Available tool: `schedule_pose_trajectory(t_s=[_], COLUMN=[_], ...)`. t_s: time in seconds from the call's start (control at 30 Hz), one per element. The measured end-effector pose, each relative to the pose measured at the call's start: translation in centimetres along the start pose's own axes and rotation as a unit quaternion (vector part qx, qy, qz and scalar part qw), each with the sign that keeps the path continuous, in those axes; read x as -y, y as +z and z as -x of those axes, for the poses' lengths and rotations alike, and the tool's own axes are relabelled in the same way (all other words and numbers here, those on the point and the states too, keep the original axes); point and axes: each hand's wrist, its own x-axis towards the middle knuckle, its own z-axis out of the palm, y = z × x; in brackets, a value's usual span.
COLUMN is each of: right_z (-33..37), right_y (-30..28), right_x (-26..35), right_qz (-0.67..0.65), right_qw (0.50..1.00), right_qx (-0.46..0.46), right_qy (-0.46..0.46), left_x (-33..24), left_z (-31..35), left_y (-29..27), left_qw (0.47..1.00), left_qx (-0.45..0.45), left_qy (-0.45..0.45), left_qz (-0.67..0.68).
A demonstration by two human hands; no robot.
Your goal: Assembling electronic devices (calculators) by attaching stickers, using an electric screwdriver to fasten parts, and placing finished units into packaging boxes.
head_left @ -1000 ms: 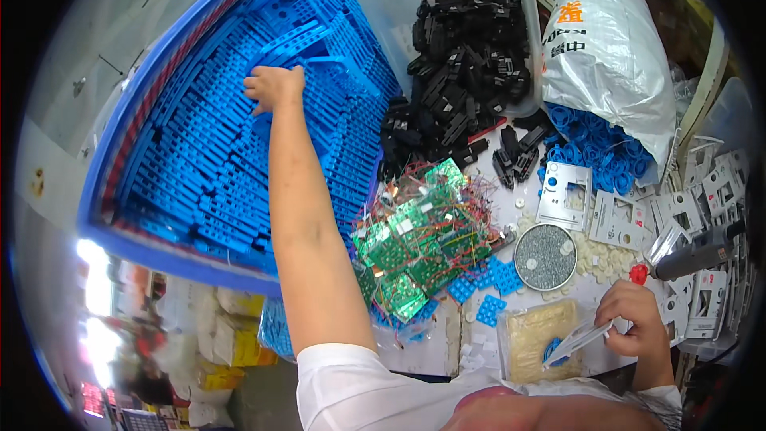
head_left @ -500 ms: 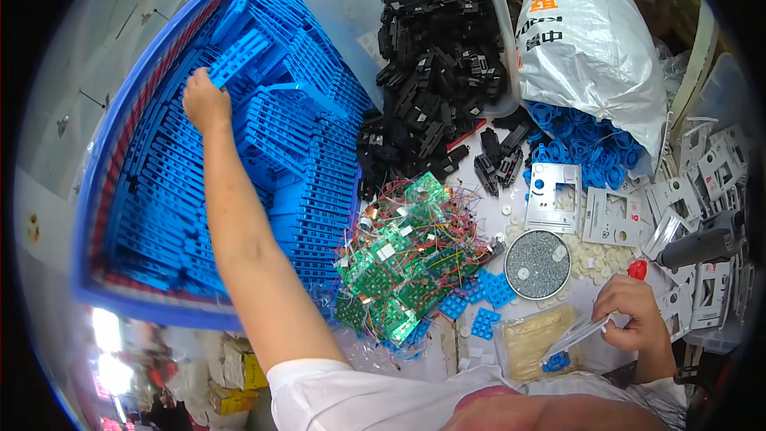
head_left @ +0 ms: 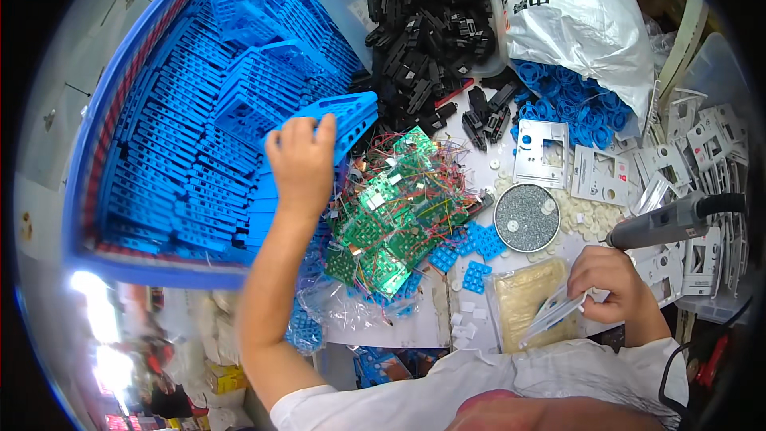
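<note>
My left hand (head_left: 302, 156) grips a blue plastic casing (head_left: 351, 116), possibly more than one stacked, raised at the right edge of the large blue crate (head_left: 191, 275). Packed rows of the same blue casings (head_left: 167, 191) fill that crate. Low on the right, my right hand (head_left: 610, 283) pinches a thin white panel (head_left: 554, 315), tilted over a clear bag of beige pieces (head_left: 519, 295). A grey cylindrical power tool (head_left: 662, 225) with a black cable lies just above the right hand's knuckles; I cannot tell whether the hand touches it.
Between my hands lie wired green circuit boards (head_left: 391, 223), blue keypads (head_left: 476, 277) and a round dish of small metal parts (head_left: 527, 219). Farther back are black plastic parts (head_left: 423, 48) and a white sack (head_left: 574, 16) spilling blue rings. White panels (head_left: 718, 160) crowd the right.
My left hand has come right and nearer from the crate's far left, bringing the blue casing. The right hand has shifted slightly left, still with the white panel. The view has shifted a little.
</note>
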Motion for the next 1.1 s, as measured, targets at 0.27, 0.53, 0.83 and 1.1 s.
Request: schedule_pose_trajectory(t_s=[0.27,0.53,0.83,1.1], right_z=[1.0,0.4,1.2,1.5], right_y=[0.5,0.5,-0.2,-0.4], right_x=[0.0,-0.5,-2.1,-3.0], right_qz=[-0.006,-0.016,-0.016,-0.034], right_qw=[1.0,0.999,0.998,0.998], right_qx=[0.017,-0.009,-0.026,-0.019], right_qy=[0.016,0.036,0.052,0.053], left_x=[-5.7,6.6,10.2,12.8], left_z=[3.2,-9.5,-15.6,-18.0], left_y=[5.5,11.0,14.6,13.4], left_qw=[0.94,0.991,0.976,0.969], left_qx=[0.321,0.055,0.189,0.238], left_qy=[-0.045,-0.075,-0.092,0.002], left_qz=[0.104,-0.094,-0.064,-0.064])
